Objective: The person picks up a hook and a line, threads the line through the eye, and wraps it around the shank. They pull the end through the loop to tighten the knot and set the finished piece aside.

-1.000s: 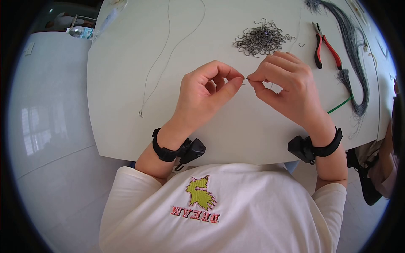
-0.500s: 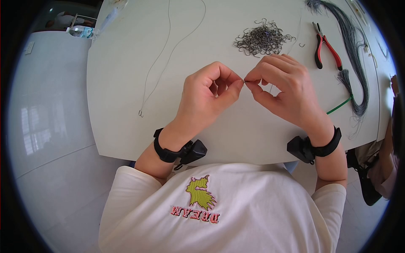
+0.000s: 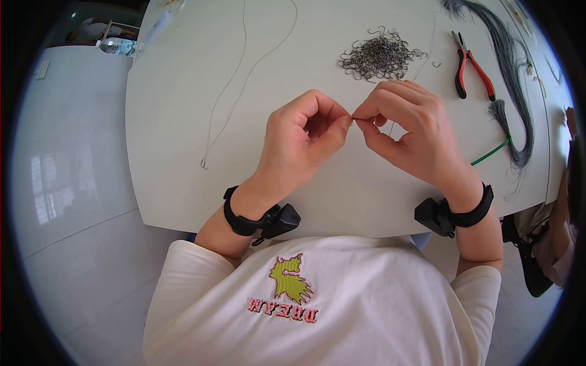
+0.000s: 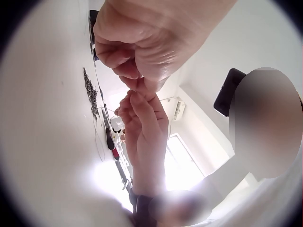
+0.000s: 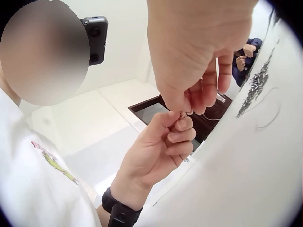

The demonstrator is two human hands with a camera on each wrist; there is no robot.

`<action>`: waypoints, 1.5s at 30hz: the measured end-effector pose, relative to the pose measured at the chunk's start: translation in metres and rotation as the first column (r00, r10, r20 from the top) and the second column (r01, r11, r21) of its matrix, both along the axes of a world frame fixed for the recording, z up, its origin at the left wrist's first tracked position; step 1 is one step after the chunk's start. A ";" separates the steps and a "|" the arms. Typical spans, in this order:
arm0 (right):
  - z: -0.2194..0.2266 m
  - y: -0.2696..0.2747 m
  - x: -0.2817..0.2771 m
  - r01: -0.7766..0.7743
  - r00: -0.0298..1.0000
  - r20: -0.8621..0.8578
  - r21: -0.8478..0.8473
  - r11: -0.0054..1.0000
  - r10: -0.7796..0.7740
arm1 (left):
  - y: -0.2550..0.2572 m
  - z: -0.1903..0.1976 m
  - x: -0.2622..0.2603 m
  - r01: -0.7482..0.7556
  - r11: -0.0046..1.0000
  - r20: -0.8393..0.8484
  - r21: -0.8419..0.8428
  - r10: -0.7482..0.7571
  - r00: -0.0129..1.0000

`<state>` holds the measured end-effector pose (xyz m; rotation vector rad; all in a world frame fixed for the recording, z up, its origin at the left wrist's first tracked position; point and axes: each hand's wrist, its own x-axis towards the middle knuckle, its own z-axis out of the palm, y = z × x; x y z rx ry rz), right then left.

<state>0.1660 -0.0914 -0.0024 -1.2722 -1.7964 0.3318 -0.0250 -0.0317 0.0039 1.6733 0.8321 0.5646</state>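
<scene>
My left hand (image 3: 345, 122) and right hand (image 3: 360, 116) meet fingertip to fingertip above the white table (image 3: 183, 122). Together they pinch a small metal hook (image 3: 352, 119), most of it hidden by the fingers. Thumb and forefinger of each hand close on it, and the other fingers are curled. A thin line (image 3: 391, 129) hangs under the right hand. In the left wrist view the left hand (image 4: 142, 82) sits above the right hand (image 4: 135, 97). In the right wrist view the right hand (image 5: 182, 111) meets the left hand (image 5: 177, 120).
A pile of grey metal hooks (image 3: 379, 56) lies just beyond the hands. Red-handled pliers (image 3: 473, 66) and a long bundle of grey lines (image 3: 511, 85) with a green tie (image 3: 490, 152) lie to the right. A long thin line (image 3: 235, 85) ending in a hook (image 3: 203, 164) lies to the left.
Both hands have shifted very slightly left and towards me, keeping their pinch on the small hook. Nothing on the table has moved.
</scene>
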 end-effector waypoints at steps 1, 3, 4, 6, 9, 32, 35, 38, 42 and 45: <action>0.000 0.000 0.000 0.000 1.000 0.000 0.000 1.000 0.000 | 0.000 0.000 0.000 0.000 1.000 0.000 0.000 0.000 1.000; 0.000 -0.001 0.000 -0.004 1.000 -0.023 -0.010 1.000 0.004 | 0.000 -0.001 0.000 0.007 0.999 0.033 -0.046 -0.006 0.999; -0.001 -0.001 0.000 -0.004 1.000 -0.023 -0.010 1.000 0.004 | 0.000 -0.001 0.000 0.008 0.999 0.033 -0.046 -0.006 0.999; -0.003 0.000 0.000 0.002 0.999 -0.052 -0.009 1.000 -0.002 | 0.001 -0.001 -0.001 0.008 0.999 0.027 -0.053 -0.007 1.000; -0.003 0.000 0.003 0.003 0.998 -0.066 -0.026 1.000 -0.005 | 0.004 -0.010 0.000 -0.028 0.999 0.051 0.021 0.027 0.998; 0.007 -0.004 0.004 -0.009 0.990 -0.138 -0.160 0.987 -0.013 | 0.006 0.002 0.002 -0.004 0.913 0.001 0.409 0.004 1.000; 0.014 -0.007 0.005 -0.053 0.980 -0.198 -0.287 0.956 -0.005 | 0.006 0.001 0.002 -0.003 0.900 0.008 0.437 0.000 1.000; 0.008 -0.007 0.005 -0.099 0.953 -0.302 -0.365 0.926 -0.017 | 0.007 -0.001 0.002 -0.012 0.908 0.030 0.418 0.000 1.000; 0.004 -0.006 0.005 -0.197 0.867 -0.498 -0.397 0.896 -0.030 | 0.006 -0.007 -0.002 -0.017 0.985 0.071 0.173 0.005 0.997; 0.006 -0.006 0.006 -0.265 0.804 -0.592 -0.446 0.855 -0.059 | 0.003 -0.005 0.000 0.009 1.000 0.181 -0.014 -0.006 0.984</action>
